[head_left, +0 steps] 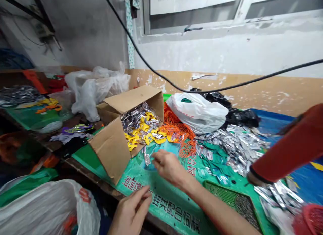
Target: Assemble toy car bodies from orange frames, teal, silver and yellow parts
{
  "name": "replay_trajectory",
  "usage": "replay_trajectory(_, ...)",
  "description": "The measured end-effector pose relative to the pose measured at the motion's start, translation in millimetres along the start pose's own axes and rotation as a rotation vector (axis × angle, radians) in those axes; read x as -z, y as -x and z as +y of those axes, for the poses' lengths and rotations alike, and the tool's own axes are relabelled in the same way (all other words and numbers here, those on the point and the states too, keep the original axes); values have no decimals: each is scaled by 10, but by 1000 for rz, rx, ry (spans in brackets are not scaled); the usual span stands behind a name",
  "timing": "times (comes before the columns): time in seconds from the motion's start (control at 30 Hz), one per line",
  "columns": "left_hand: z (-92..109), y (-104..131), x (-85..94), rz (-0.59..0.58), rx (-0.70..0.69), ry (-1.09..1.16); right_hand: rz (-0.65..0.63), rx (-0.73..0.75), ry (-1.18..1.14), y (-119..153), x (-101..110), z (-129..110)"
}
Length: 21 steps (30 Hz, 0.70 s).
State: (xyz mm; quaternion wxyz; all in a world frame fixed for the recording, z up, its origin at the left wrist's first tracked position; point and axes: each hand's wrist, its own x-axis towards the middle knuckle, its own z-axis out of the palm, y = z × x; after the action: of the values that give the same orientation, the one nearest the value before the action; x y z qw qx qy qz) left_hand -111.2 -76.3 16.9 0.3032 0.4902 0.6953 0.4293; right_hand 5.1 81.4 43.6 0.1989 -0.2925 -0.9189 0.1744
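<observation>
My right hand (168,167) is above the green printed sheet, its fingers loosely curved and pointing left. Just beyond its fingertips is a small silver packaged piece (146,158), apart from the fingers, in front of the cardboard box (111,150). The box lies on its side with its mouth toward me, and silver pieces (137,117) and yellow pieces (146,129) spill from it. My left hand (132,209) is at the table's front edge, fingers extended and thumb apart, with nothing visible in it. Orange cord netting (180,130) lies beyond my right hand.
A white plastic bag (198,112) stands behind a heap of silver pieces (239,145). A green tray (224,194) holds small metal parts. Another person's red sleeve (290,147) reaches in from the right. A black cable (161,75) hangs across. A large white sack (50,208) is at lower left.
</observation>
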Motion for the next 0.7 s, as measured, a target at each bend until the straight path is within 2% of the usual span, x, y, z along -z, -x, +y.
replay_trajectory(0.07, 217, -318, -298, -111, -88, -14, 58, -183, 47, 127, 158, 424)
replay_trajectory(0.17, 404, -794, -659, -189, -261, -250, 128, -400, 109, 347, 344, 908)
replay_trajectory(0.27, 487, -1198, -1014, -222, -308, -333, 199, -575, 159, 511, 489, 1197)
replay_trajectory(0.4, 502, -1545, -1429, -250, -318, -433, 244, -743, 186, 637, 631, 1427)
replay_trajectory(0.5, 454, -1695, -1530, -270, -294, -482, 211, -813, 179, 726, 686, 1557)
replay_trajectory(0.6, 401, -1760, -1430, -302, -283, -479, 156, -834, 161, 810, 685, 1641)
replay_trajectory(0.7, 379, -1720, -1290, -348, -319, -420, 111, -836, 148, 849, 641, 1668)
